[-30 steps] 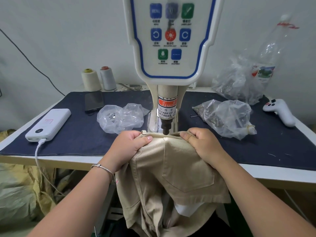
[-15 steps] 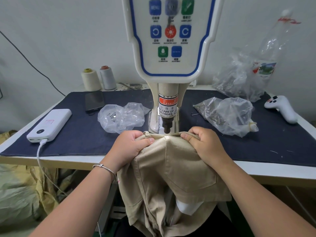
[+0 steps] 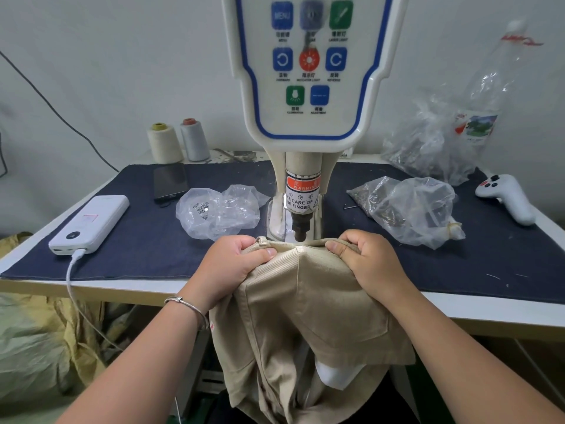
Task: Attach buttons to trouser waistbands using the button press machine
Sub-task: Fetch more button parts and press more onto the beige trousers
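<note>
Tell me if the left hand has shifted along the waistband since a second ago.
No. The left hand grips the waistband at the same spot left of the press head.

You are reaching both bare forearms forward, your left hand [image 3: 232,261] and right hand [image 3: 367,263] curling their fingers, thumbs pointing inward toward each other, pinching the beige ribbed trouser waistband [image 3: 301,247] between them.

hands [image 3: 301,264] nudged waistband [image 3: 301,244] slightly nearer

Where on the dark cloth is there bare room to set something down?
Bare: between the white power bank and clear plastic bag; front right, below the knotted plastic bag. Crowded: around the press head, where both hands grip the beige trousers.
</note>
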Motion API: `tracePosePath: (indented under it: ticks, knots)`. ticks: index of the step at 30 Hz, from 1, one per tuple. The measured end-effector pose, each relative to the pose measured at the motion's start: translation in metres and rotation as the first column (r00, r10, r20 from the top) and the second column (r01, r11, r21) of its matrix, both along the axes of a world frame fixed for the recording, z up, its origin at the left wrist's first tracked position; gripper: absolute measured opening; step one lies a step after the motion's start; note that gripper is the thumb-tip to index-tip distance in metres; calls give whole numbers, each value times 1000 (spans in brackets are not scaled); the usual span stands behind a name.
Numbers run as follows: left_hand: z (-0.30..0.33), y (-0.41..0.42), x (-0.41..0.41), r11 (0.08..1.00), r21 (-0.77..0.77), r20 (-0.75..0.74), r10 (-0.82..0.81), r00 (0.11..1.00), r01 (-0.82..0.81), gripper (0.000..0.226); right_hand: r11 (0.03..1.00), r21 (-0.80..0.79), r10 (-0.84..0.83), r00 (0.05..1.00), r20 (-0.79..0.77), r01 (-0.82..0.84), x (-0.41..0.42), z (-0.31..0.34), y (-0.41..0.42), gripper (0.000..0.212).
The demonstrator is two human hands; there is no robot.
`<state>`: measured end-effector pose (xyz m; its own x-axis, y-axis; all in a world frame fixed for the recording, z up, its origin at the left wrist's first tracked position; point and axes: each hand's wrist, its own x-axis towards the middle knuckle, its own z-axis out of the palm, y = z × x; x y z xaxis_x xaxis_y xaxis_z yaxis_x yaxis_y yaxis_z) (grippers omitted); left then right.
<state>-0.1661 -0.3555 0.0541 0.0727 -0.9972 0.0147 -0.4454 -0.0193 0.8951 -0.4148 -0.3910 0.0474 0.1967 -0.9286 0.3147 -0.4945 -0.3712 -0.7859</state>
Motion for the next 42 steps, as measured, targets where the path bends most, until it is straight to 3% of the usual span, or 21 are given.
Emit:
tracePosePath:
  ticks: [14,21,26,28,32,34,36,38,40,42]
  knots:
    - [1,1,0,1000,-4,-44,-21,999,21,23,1000,20,-6,1000,-21,7,0,5,3,29]
    - [2,4,-1,999,5,-89,-46,995,47,33,999,38,-19,1000,-5,19,4,10,7,33]
    - [8,10,-7,1000,-14,-127,22,992,-24,47,998,64,-18,997,69,14,19,25,21,47]
    - [12,14,-9,999,-23,-133,39,990,-43,42,993,118,-11,990,139,-5,22,35,28,52]
    - [18,29,-12,999,-20,-168,33,985,-37,49,895,418,-10,931,365,-154,18,60,39,45]
    - [18,38,-11,1000,-8,-158,28,987,-30,51,836,519,-1,944,330,-181,13,68,46,36]
    - [20,46,-8,1000,22,-165,22,986,-19,58,781,589,35,956,292,-209,10,67,54,44]
    - [22,53,-6,999,41,-186,2,983,6,64,736,642,50,963,264,-214,8,65,63,37]
    - [26,65,-4,998,46,-236,-40,971,53,69,705,669,52,957,284,-237,6,64,73,24]
    - [30,76,0,994,45,-331,-84,940,104,68,696,668,33,940,338,-265,2,65,81,26]
